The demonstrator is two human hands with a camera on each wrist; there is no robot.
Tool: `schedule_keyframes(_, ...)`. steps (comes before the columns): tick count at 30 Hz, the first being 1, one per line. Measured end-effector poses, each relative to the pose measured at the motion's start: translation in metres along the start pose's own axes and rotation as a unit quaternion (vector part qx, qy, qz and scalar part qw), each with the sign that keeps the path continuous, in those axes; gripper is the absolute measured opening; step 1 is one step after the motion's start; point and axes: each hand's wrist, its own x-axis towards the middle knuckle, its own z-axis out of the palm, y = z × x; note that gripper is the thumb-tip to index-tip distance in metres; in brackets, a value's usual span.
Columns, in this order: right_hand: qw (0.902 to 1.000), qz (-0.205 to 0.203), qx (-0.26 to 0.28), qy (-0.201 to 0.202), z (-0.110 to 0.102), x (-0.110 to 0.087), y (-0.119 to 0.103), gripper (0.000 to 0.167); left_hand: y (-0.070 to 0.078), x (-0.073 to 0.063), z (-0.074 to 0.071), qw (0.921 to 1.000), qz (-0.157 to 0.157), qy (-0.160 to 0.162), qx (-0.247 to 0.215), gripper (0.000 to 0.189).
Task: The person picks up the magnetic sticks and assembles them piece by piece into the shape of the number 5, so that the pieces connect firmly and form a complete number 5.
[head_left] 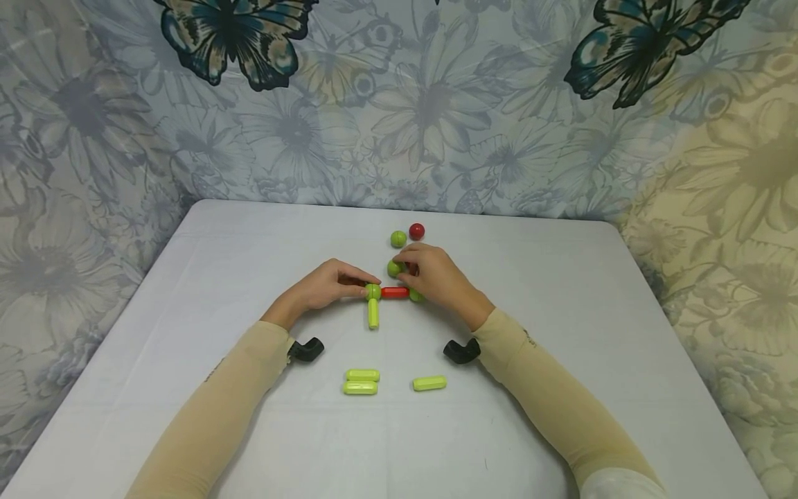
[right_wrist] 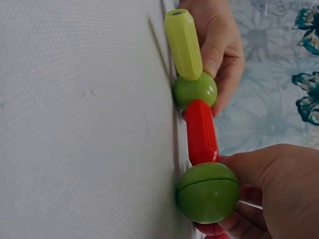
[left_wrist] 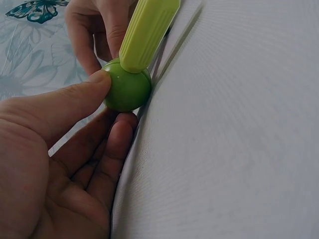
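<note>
My left hand [head_left: 327, 283] pinches a green ball [left_wrist: 127, 89] between thumb and fingers, low over the white tabletop. From that ball a lime-yellow ridged rod [head_left: 373, 314] points towards me, and a red rod [right_wrist: 202, 132] runs rightward to a second green ball [right_wrist: 208, 192]. The right hand [head_left: 436, 274] reaches over this second ball, which it partly covers in the head view. Between its thumb and fingertips is a third green ball [head_left: 393, 269], just behind the red rod. Some red [right_wrist: 212, 229] shows past the second ball in the right wrist view, largely hidden.
Beyond the hands lie a loose green ball [head_left: 398, 239] and a red ball [head_left: 416, 231]. Nearer me, two lime-yellow rods [head_left: 360, 388] lie side by side, with another lime-yellow rod [head_left: 429, 383] to their right. A floral cloth [head_left: 430, 111] hangs behind the table.
</note>
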Motion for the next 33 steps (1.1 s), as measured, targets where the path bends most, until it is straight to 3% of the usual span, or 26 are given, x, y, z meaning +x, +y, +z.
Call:
schedule_keyframes(19, 0.9988, 0.02, -0.032, -0.029, 0.0041, 0.0025, -0.0024, 0.035, 0.0036, 0.001, 0.0008, 1.0, 0.002, 0.001, -0.008, 0.029)
schedule_keyframes(33, 0.9994, 0.031, 0.004, -0.017, -0.0002, 0.0017, -0.0023, 0.032, 0.0024, 0.0, -0.0007, 1.0, -0.003, 0.0, 0.002, 0.029)
